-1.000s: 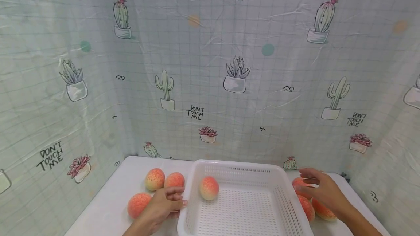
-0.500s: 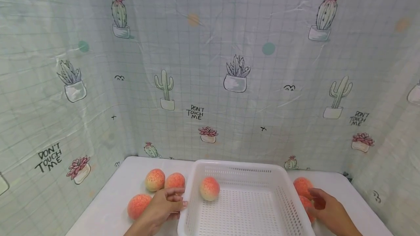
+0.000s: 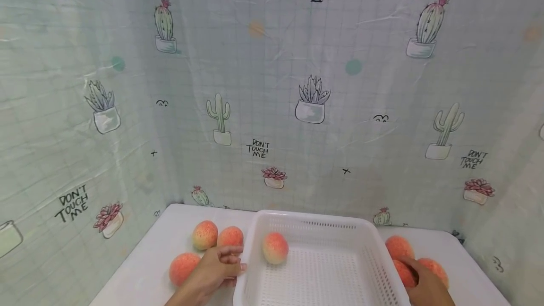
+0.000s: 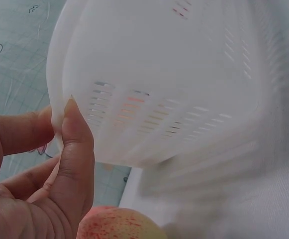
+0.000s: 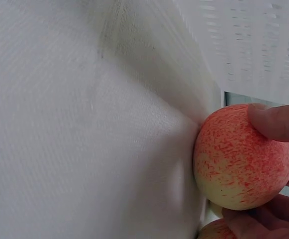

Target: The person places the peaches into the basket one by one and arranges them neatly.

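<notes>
A white perforated plastic basket (image 3: 314,216) stands on the table with one red-and-yellow peach (image 3: 275,248) in its back left corner. My left hand (image 3: 216,268) pinches the basket's left rim between thumb and fingers, as the left wrist view shows at the basket wall (image 4: 149,55). To the right of the basket, my right hand (image 3: 427,288) grips another peach (image 5: 243,159), thumb on one side and fingers round the other. In the right wrist view that peach sits low, close by the white tabletop (image 5: 74,124). Part of it is hidden behind the hand in the head view.
Left of the basket lie three peaches: one at the back (image 3: 205,235), one beside the rim (image 3: 231,236) and a nearer one (image 3: 183,268). Two others, a back peach (image 3: 399,247) and a right peach (image 3: 434,270), flank my right hand. A cactus-print curtain (image 3: 314,155) encloses the table.
My right hand has come down and toward me from over the right-hand peaches and has taken hold of one beside the basket. The left hand stays at the rim.
</notes>
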Demonstrator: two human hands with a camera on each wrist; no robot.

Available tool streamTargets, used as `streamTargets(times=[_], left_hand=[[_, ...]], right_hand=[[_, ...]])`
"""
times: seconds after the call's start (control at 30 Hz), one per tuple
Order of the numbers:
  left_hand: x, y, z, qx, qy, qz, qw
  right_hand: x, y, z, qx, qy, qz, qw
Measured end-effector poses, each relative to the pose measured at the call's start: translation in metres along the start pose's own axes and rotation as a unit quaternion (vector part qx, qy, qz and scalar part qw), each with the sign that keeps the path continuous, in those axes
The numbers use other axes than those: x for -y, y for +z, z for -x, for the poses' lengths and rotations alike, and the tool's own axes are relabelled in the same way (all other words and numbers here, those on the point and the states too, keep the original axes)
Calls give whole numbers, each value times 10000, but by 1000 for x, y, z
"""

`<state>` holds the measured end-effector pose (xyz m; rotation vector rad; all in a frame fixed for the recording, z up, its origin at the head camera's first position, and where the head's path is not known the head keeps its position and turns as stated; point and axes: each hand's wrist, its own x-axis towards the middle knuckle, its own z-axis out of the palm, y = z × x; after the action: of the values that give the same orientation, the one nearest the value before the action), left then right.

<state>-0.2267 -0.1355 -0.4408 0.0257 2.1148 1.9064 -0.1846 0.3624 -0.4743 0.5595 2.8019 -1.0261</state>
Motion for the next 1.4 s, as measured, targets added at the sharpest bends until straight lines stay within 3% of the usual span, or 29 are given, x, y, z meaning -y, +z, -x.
streamTargets(times=[0.4, 0.6, 1.13, 1.4], left_hand=[[-2, 2, -1, -23, 10, 43, 10000], [-2, 2, 0, -63, 21, 41, 10000], [-1, 1, 1, -96, 3, -21, 10000], [-1, 1, 3, -75, 3, 18, 10000]], right_hand=[[3, -6, 6, -425, 125, -122, 9989], [8, -14, 10, -550, -70, 110, 9984], [15, -41, 18, -317, -44, 142, 9994], [19, -46, 20, -253, 217, -204, 9992]])
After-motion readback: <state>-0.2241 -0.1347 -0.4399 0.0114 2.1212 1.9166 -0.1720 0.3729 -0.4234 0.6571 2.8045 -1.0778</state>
